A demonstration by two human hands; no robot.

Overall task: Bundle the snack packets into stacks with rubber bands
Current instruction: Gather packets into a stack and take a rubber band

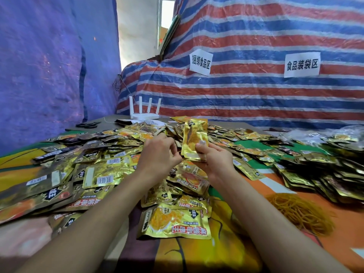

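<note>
Your right grip [211, 154] holds a thin stack of gold packets [195, 138] upright. Thumb and fingers are curled round its lower end, and the stack is up in the air, to the left of the rubber bands [301, 213] and farther from you than they are. Your left grip [159, 154] sits just beside the stack's lower left edge with its fingers curled in. Whether it pinches a packet or a band there, I cannot tell. The loose packets [110, 170] lie in a broad heap on the bench [342, 229], left of the rubber bands, and more packets [325, 174] lie just beyond the bands. Expect these packets to be light, flat and glossy. The foil looks slick, so the sleeves in a stack will likely slide over one another and fan out if you hold them loosely. They look thin enough to bend and crinkle, though the sealed edges should give some stiffness. Take hold across the short end, as your right grip does now, squeezing the faces together rather than the edges, and square the stack against your other palm. The bands look thin and tangled. Judge on pulling one free with your fingertips before stretching it round the middle of the stack, where it is least likely to slip off.
</note>
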